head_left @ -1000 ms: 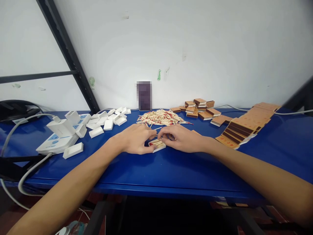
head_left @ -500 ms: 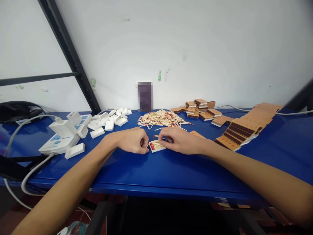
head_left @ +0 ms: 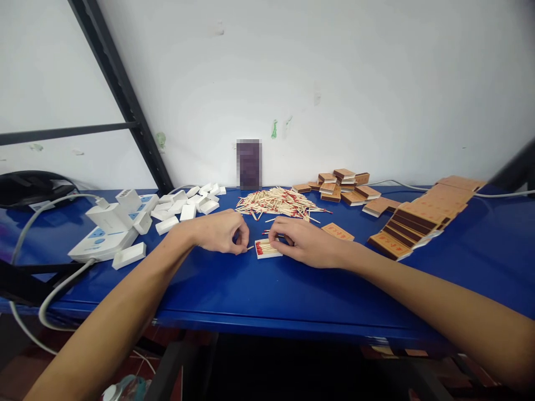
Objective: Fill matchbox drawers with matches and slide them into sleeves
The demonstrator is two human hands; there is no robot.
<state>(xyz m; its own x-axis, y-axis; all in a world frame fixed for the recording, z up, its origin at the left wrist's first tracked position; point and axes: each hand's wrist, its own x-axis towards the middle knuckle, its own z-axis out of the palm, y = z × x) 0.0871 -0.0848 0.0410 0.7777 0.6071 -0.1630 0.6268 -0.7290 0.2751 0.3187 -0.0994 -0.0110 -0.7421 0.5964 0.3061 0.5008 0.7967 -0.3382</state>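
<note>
My left hand (head_left: 225,231) is closed in a pinch on a match (head_left: 251,248), whose thin end pokes out toward the tray. Just to the right lies a white matchbox tray (head_left: 267,257) holding red-tipped matches (head_left: 264,247), heads at its left end. My right hand (head_left: 303,239) is closed over the right part of this tray; its fingertips are on it and cover some of the matches. A couple of loose matches (head_left: 266,231) lie behind the tray. Farther back spreads a big heap of matches (head_left: 280,201).
White empty trays (head_left: 188,212) and a power strip (head_left: 102,245) with plugs stand on the left of the blue table (head_left: 251,298). Matchboxes (head_left: 334,186) are piled at the back right. Matchbox sleeves (head_left: 409,225) lie in rows at right, with one flat sleeve (head_left: 337,231) nearer.
My left hand has drawn a little back and left from the tray, and a match end now shows at its fingertips. My right hand stays at the tray, shifted slightly.
</note>
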